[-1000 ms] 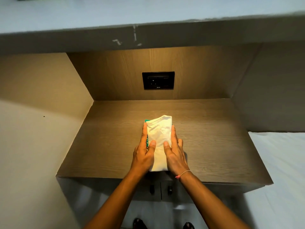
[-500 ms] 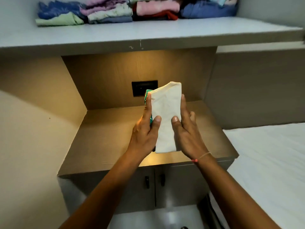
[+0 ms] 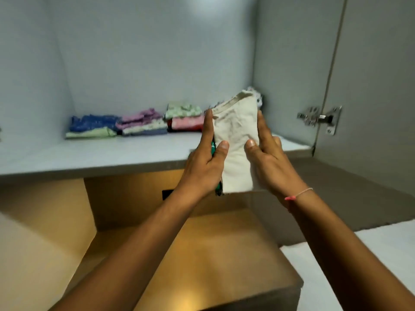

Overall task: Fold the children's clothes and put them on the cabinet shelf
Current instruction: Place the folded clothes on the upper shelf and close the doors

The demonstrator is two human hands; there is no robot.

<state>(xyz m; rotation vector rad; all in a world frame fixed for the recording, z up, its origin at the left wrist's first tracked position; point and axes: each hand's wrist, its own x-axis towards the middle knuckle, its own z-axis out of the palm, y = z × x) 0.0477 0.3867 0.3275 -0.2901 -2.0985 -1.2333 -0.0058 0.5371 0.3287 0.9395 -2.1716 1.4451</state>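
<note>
Looking into an open cabinet w/ pale grey walls, we see the cabinet shelf (image 3: 94,158) running across the middle of the view. Below it sits a lit wooden counter (image 3: 202,254), and at the right edge the cabinet door (image 3: 377,86) stands open on a metal hinge (image 3: 318,118). Along the back edge of the shelf, folded stacks line up left to right: a blue and green stack (image 3: 92,126), a purple and floral stack (image 3: 142,122), a pink and green stack (image 3: 185,117). We hold a folded cream garment (image 3: 235,142) upright in the air, over the shelf's front edge toward its right end, not touching the shelf. Our left hand (image 3: 202,167) grasps its left side, thumb on the front; a bit of green fabric (image 3: 213,147) shows under that thumb. Our right hand (image 3: 267,162) grasps the right side, thumb also in front. A thin pink bracelet (image 3: 296,195) circles the right wrist.
</note>
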